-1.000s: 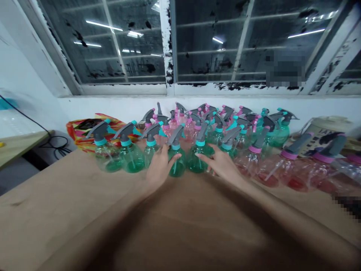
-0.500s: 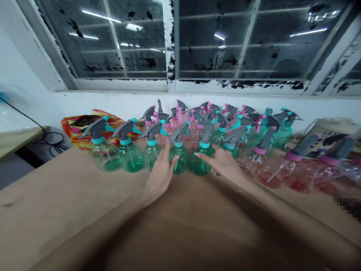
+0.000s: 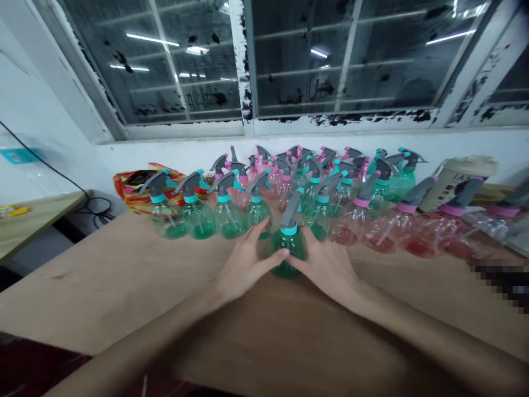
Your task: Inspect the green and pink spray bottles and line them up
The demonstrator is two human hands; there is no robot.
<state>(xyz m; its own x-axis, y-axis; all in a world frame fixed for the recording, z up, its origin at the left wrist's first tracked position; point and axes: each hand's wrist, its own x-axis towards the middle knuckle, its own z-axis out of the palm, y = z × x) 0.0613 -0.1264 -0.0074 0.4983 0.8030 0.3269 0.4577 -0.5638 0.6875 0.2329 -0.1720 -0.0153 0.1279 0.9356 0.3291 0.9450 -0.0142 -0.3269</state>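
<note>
While our half-curled left hand (image 3: pixel 248 258) and right hand (image 3: pixel 326 262) clasp it from both sides, we see one spray bottle (image 3: pixel 288 239) | round, translucent green; turquoise collar (image 3: pixel 289 230), grey head (image 3: pixel 291 214) | upright, just in front of the other bottles (image 3: pixel 229 219)

Spray bottle (image 3: pixel 285 241): round, see-through green
Collar (image 3: pixel 289 230): bright teal
Sprayer head (image 3: pixel 291 212): gray, teal tip
Pose: looks basically upright
Spot: just in front of the bottle row (image 3: pixel 229 218)
</note>
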